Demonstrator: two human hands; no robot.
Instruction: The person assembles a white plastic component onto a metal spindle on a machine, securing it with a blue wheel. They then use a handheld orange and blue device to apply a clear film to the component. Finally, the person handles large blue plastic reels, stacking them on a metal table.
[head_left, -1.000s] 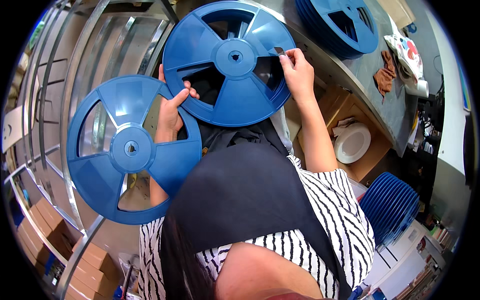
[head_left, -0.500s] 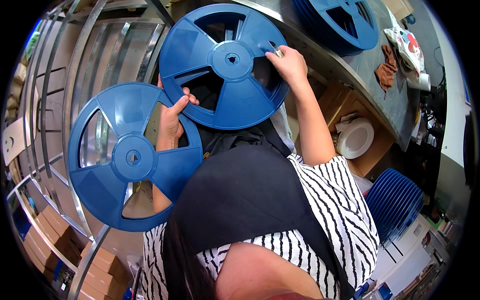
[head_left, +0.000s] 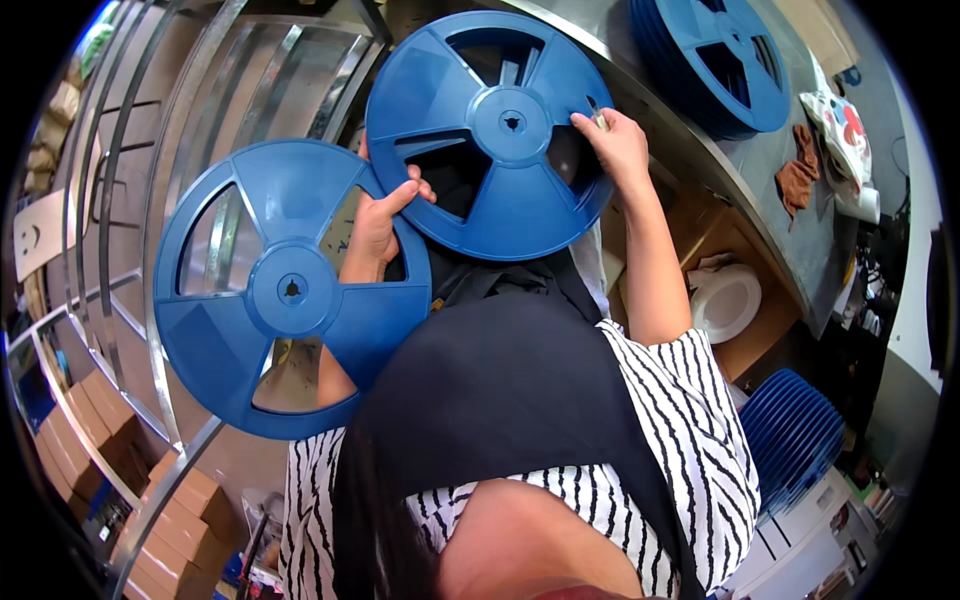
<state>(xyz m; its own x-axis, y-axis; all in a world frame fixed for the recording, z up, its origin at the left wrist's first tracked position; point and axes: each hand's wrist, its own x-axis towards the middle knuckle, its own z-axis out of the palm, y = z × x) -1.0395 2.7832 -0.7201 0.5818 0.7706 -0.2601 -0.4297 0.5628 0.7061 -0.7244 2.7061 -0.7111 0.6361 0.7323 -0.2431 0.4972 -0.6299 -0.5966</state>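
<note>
A large blue plastic reel (head_left: 520, 215), with window openings and a hub hole, is held up in front of me. My left hand (head_left: 378, 222) grips its lower left rim, the thumb on the front face and fingertips showing through a window. In my right hand (head_left: 622, 148) is a small blade-like tool (head_left: 598, 116), pinched between the fingers, its dark tip against the reel's right spoke. A second blue reel (head_left: 205, 345) hangs at the left with my left forearm passing behind it; the forearm shows through its windows.
A metal bench (head_left: 700, 165) at the upper right bears a stack of blue reels (head_left: 775, 95), a brown glove (head_left: 797, 178) and a printed bag (head_left: 835, 135). Metal rack bars (head_left: 165, 200) stand at left, cardboard boxes (head_left: 185, 540) below. More reels (head_left: 790, 440) are stacked at lower right.
Both reels and both hands appear shifted to the right in view, along with the background. The second reel sits slightly higher in view. Both hands keep their grips.
</note>
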